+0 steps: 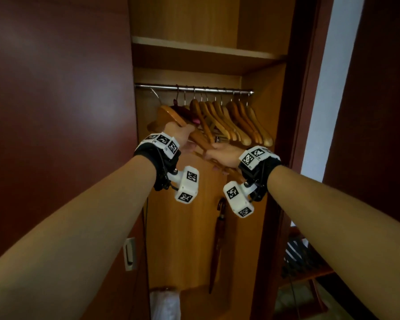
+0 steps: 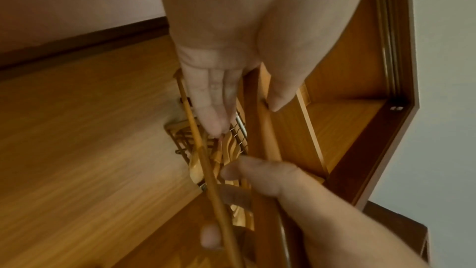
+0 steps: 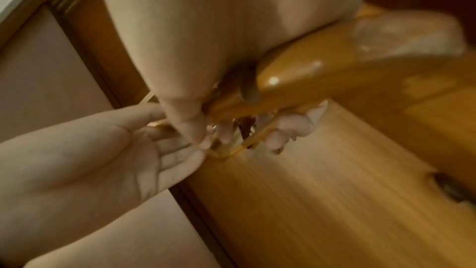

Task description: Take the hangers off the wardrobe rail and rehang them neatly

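Note:
A wide wooden hanger (image 1: 169, 114) is tilted below the metal rail (image 1: 194, 88), with its wire hook near the rail's left end. My left hand (image 1: 183, 135) holds its upper arm between thumb and straight fingers (image 2: 213, 109). My right hand (image 1: 222, 153) grips its lower end, fingers curled under the arm (image 3: 309, 76). In the right wrist view the left hand (image 3: 103, 160) shows its palm, fingertips at the thin bar. Several other wooden hangers (image 1: 236, 121) hang close together on the rail to the right.
A shelf (image 1: 206, 48) spans the wardrobe above the rail. A folded umbrella (image 1: 217, 239) hangs against the back panel below my hands. The dark red sliding door (image 1: 56, 112) stands at the left. A plastic bag (image 1: 164, 303) lies on the wardrobe floor.

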